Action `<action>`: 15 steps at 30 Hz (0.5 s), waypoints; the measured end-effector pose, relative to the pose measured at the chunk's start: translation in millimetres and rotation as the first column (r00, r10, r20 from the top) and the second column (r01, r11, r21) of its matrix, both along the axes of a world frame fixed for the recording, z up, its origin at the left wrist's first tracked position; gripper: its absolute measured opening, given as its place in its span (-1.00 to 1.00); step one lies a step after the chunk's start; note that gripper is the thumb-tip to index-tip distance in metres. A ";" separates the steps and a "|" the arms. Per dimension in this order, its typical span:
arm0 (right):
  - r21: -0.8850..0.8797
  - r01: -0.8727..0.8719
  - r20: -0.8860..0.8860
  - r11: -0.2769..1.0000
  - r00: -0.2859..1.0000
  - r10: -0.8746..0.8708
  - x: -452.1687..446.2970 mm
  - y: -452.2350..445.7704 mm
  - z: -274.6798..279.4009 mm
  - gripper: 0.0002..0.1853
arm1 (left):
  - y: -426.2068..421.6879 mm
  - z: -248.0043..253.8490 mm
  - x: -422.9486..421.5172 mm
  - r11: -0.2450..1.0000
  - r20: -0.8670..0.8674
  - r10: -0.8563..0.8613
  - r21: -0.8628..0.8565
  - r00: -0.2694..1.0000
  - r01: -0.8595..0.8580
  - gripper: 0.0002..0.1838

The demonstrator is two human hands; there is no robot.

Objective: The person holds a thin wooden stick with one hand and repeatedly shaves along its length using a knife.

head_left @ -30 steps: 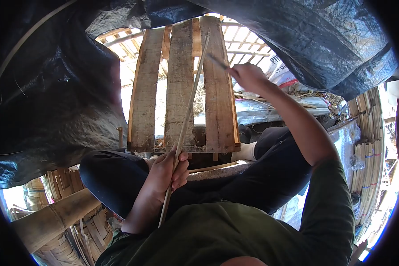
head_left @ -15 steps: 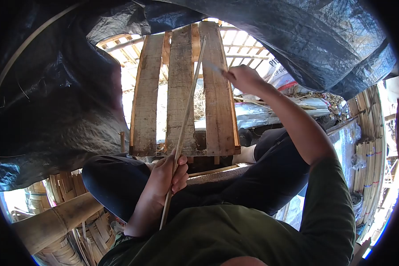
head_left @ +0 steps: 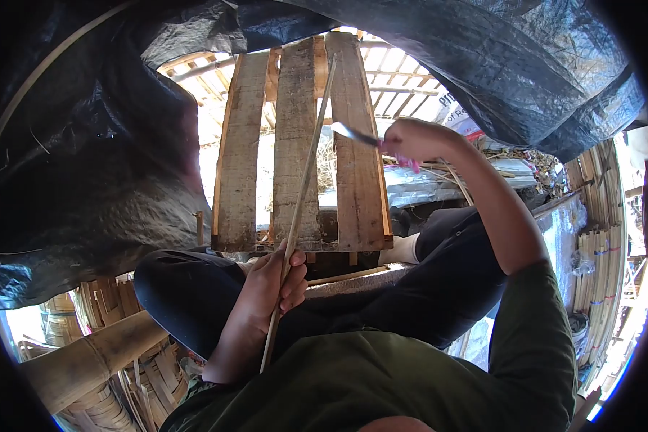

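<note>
While the left hand (head_left: 265, 284) is wrapped round a stick (head_left: 307, 176), the right hand (head_left: 417, 140) has got a knife (head_left: 358, 135) clutched nearby.

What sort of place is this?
Probably a makeshift workshop for bamboo or similar material: dark plastic sheeting hangs around the wooden planks, bundled slats show at the view's right side, and the right hand holds a knife.
</note>
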State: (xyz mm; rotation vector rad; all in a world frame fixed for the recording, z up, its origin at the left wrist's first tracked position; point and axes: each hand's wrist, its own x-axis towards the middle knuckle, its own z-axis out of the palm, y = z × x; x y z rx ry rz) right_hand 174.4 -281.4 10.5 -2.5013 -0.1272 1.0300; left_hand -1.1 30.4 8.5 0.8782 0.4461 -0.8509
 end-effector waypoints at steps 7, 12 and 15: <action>-0.089 -0.497 -0.085 0.863 0.868 0.490 -43.6 14.0 4.5 -0.64 | -6.3 -6.7 0.1 1.000 -0.032 -0.010 0.025 0.999 0.010 -0.60; -0.483 -0.187 0.312 0.855 0.876 0.367 -13.4 -24.7 -33.2 -0.76 | -10.0 -4.1 1.5 0.999 -0.037 -0.007 0.043 0.999 0.009 -0.60; -0.521 -0.078 0.567 0.850 0.713 0.413 0.9 -56.8 -49.6 -0.77 | -9.4 -4.2 1.0 0.999 -0.014 -0.034 0.024 0.999 0.035 -0.65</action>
